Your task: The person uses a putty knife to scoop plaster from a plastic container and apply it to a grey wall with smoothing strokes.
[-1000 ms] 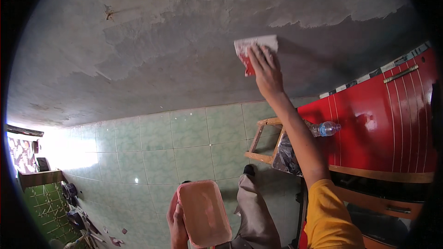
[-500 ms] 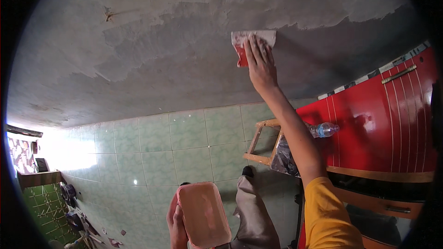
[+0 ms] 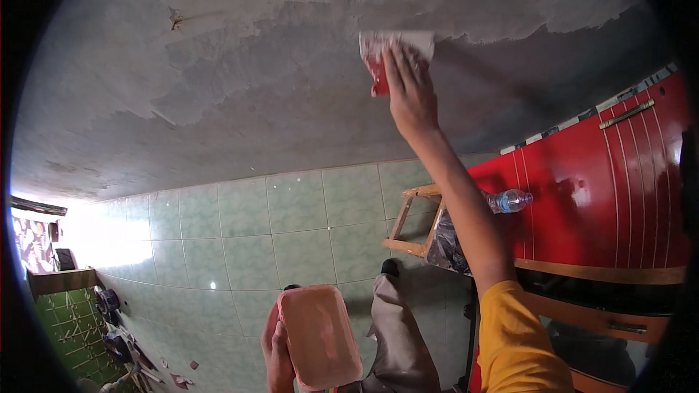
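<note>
My right hand (image 3: 413, 98) is closed on a red and white flat spreader (image 3: 376, 54), its wide pale edge against the grey, patchily coated wall (image 3: 255, 98). White smears mark the tool and my fingers. Low in the view, my left hand (image 3: 279, 346) grips the left side of a pink rectangular tray (image 3: 322, 335), which is held beside my grey-trousered leg. The tray's inside shows pinkish residue.
Green floor tiles (image 3: 298, 204) lie below the wall. At right are a wooden stool frame (image 3: 408, 247), a clear plastic bottle (image 3: 512, 200) and a glossy red cabinet (image 3: 582, 211). Assorted items (image 3: 116, 342) lie at lower left, near a bright doorway.
My right hand and the spreader have moved up the wall and a little to the left. My left hand and the tray have stayed nearly still.
</note>
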